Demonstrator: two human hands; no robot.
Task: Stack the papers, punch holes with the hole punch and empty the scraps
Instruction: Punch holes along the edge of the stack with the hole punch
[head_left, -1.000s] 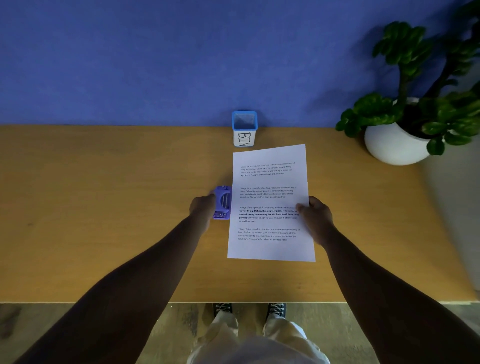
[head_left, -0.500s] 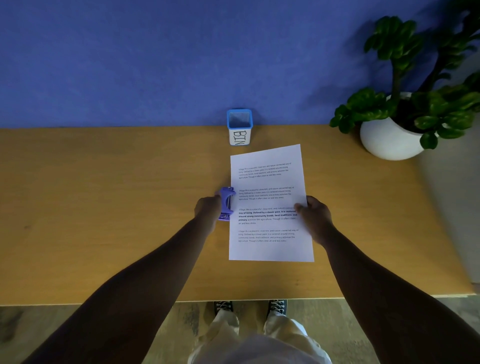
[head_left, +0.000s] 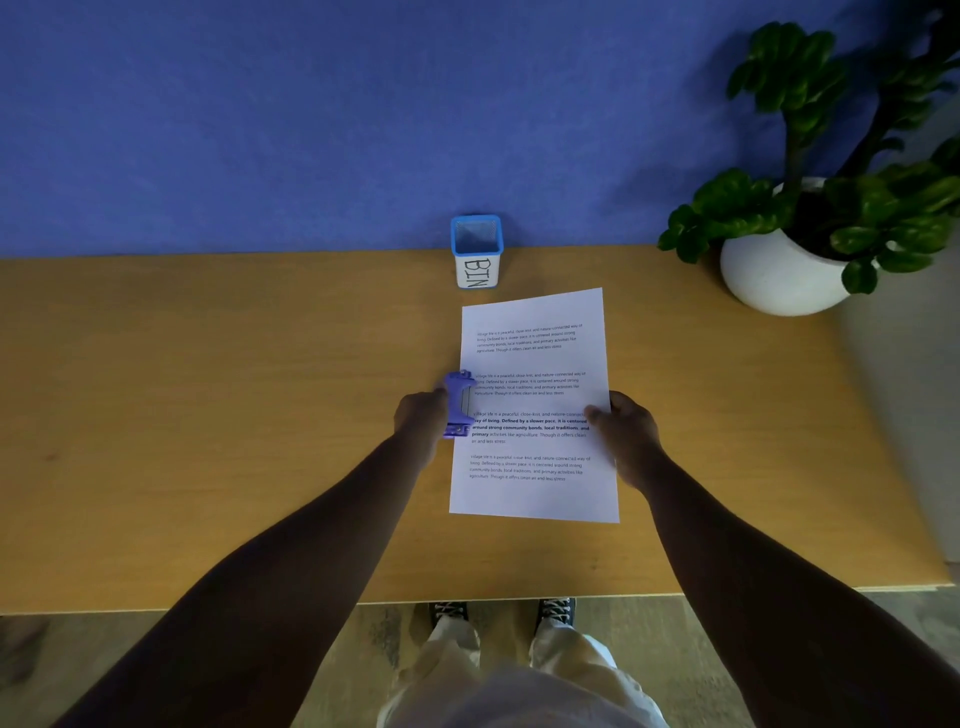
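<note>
We have the papers (head_left: 535, 405) lying as one squared stack on the desk (head_left: 208, 415), a little right of centre, with the printed side up. Our right hand (head_left: 621, 426) pinches the stack's right edge, thumb on top, and holds it steady. Our left hand (head_left: 421, 415) grips the purple hole punch (head_left: 458, 404), fingers curled round its left side.

Over the last second the punch has slid rightward: a moment ago it sat just beside the stack with a strip of desk showing between them, and now its mouth overlaps the left edge, about halfway along the page. We judge that stacking is done and the punch is being seated for the press; whether the edge is fully home in the slot we cannot tell.

The small blue-rimmed cup marked BIN (head_left: 477, 252) stands at the far edge, just beyond the stack, waiting for the scraps. A potted plant (head_left: 810, 208) sits far right.
</note>
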